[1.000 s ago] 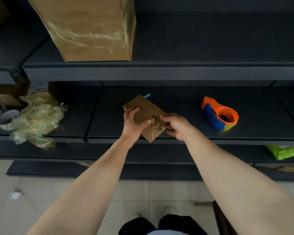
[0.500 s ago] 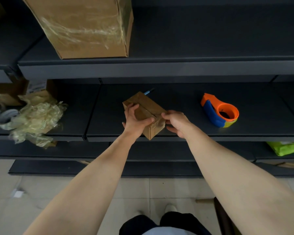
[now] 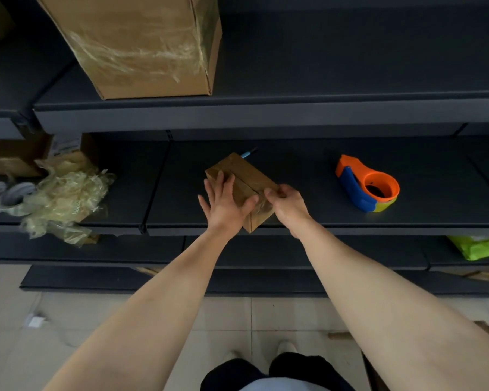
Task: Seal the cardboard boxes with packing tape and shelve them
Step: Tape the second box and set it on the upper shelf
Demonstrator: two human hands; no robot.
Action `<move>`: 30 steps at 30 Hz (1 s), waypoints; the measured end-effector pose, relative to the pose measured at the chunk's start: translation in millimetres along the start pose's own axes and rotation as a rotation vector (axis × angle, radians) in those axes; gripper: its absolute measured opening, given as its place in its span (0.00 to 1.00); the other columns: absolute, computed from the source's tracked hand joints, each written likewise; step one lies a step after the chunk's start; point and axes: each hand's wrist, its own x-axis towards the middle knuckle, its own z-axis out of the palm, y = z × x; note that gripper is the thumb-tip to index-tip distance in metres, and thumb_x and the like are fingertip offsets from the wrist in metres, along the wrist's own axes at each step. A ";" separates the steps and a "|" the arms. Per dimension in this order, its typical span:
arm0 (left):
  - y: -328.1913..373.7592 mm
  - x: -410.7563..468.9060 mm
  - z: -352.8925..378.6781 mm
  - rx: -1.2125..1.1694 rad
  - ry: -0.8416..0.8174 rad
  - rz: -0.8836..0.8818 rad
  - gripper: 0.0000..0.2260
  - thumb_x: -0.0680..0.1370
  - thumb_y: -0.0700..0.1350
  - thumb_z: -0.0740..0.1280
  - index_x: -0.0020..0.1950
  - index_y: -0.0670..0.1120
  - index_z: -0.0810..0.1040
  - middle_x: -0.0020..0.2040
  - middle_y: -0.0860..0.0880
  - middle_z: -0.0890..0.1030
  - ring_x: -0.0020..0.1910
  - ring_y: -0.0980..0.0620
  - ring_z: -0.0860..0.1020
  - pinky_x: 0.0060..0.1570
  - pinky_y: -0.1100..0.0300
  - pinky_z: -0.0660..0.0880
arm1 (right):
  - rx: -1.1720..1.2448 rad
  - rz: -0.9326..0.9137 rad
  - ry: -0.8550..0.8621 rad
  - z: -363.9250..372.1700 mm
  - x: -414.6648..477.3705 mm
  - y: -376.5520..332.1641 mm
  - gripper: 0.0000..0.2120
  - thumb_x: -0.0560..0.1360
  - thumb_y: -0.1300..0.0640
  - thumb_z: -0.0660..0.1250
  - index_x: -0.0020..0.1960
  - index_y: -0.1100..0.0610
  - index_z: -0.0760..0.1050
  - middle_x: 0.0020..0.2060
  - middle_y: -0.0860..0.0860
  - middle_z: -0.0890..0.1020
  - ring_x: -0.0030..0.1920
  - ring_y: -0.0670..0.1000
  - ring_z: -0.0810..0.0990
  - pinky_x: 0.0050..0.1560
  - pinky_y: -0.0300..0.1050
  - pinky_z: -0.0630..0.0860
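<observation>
- Box (image 3: 246, 174) at shelf (image 3: 299, 218) front edge: your left hand (image 3: 226, 206) presses flat on top, right hand (image 3: 290, 203) pinches its near end.
- Judged step: smoothing tape; next, lift and shelve.

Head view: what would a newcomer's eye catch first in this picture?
The small cardboard box at the front of the middle shelf, left hand pressed flat on it, right hand gripping its right end. Then the orange and blue tape dispenser to its right, and the large taped box on the upper shelf.
</observation>
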 end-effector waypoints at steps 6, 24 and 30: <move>-1.0 -2.2 1.7 0.141 0.058 0.054 0.36 0.76 0.63 0.59 0.77 0.47 0.53 0.78 0.48 0.49 0.76 0.50 0.39 0.69 0.46 0.30 | 0.052 -0.009 -0.008 1.4 -3.8 4.5 0.09 0.78 0.46 0.63 0.54 0.49 0.72 0.44 0.45 0.79 0.41 0.39 0.76 0.33 0.31 0.67; 2.3 -9.1 3.9 0.019 -0.004 0.136 0.22 0.78 0.58 0.61 0.72 0.58 0.67 0.77 0.54 0.56 0.76 0.55 0.41 0.70 0.45 0.32 | 0.174 0.116 -0.108 -27.0 5.4 6.1 0.17 0.76 0.44 0.66 0.61 0.50 0.77 0.57 0.50 0.81 0.60 0.51 0.77 0.65 0.52 0.72; 14.1 -18.0 5.6 0.061 0.059 0.187 0.18 0.80 0.53 0.59 0.70 0.55 0.70 0.77 0.48 0.58 0.77 0.48 0.42 0.69 0.48 0.30 | 0.132 -0.014 -0.026 -36.0 2.4 9.6 0.13 0.76 0.52 0.68 0.59 0.53 0.78 0.50 0.48 0.81 0.48 0.44 0.78 0.46 0.35 0.72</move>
